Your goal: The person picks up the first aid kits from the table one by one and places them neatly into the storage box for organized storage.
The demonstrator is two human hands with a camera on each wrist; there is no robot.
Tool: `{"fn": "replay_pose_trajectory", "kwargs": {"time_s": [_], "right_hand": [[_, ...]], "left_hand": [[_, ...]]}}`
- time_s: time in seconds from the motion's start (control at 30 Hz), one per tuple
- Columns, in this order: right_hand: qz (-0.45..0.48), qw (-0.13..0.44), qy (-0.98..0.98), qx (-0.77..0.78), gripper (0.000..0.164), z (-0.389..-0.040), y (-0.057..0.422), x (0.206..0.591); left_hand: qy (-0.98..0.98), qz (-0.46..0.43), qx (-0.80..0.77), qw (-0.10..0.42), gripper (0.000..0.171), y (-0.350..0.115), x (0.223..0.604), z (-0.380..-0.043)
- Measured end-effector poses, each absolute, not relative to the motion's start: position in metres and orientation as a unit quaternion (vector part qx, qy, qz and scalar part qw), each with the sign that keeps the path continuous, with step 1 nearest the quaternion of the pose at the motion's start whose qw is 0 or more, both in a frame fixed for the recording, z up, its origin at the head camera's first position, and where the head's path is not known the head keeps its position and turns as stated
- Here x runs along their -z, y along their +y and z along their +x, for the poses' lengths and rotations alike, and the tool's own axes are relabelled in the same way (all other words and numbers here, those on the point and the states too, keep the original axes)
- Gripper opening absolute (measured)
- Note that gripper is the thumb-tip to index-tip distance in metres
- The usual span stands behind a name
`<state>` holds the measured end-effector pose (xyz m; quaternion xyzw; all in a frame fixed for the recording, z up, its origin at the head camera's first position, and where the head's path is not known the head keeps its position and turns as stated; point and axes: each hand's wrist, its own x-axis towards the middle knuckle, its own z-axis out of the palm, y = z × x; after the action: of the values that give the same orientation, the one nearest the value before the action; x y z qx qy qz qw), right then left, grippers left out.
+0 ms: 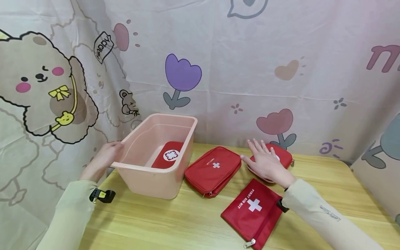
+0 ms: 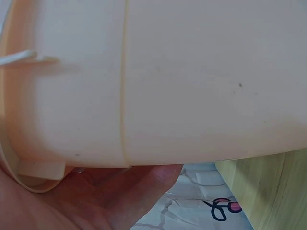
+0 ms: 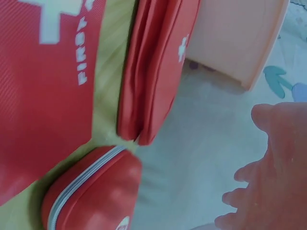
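My left hand [image 1: 107, 155] grips the near left rim of a pale pink plastic bin [image 1: 150, 180], thumb and fingers about its edge. In the left wrist view the bin wall [image 2: 201, 81] hides part of that hand. Inside the bin lies a red item [image 1: 160, 156] with a white round emblem. My right hand [image 1: 265, 165] is spread above a small rounded red zip case [image 1: 282, 156], covering part of it. The right wrist view shows the fingers straight and apart from the case [image 3: 100, 191].
Beside the bin lies a red first aid pouch [image 1: 208, 175] with a white cross. Nearer me is a flat red zip pouch [image 1: 247, 205] marked FIRST AID KIT. They lie on a wooden table [image 1: 150, 222], with a printed cloth [image 1: 225, 69] hanging behind.
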<state>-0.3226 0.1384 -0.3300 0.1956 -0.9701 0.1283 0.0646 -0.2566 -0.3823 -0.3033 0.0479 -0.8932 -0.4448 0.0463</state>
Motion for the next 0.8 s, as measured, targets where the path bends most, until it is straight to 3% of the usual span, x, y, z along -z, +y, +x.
{"fn": "replay_pose_trajectory", "kwargs": {"time_s": [0.8], "right_hand": [[0.096, 0.029, -0.985, -0.141, 0.087, -0.349, 0.209, 0.363]], "left_hand": [[-0.89, 0.052, 0.452, 0.028, 0.064, -0.382, 0.303, -0.255]]}}
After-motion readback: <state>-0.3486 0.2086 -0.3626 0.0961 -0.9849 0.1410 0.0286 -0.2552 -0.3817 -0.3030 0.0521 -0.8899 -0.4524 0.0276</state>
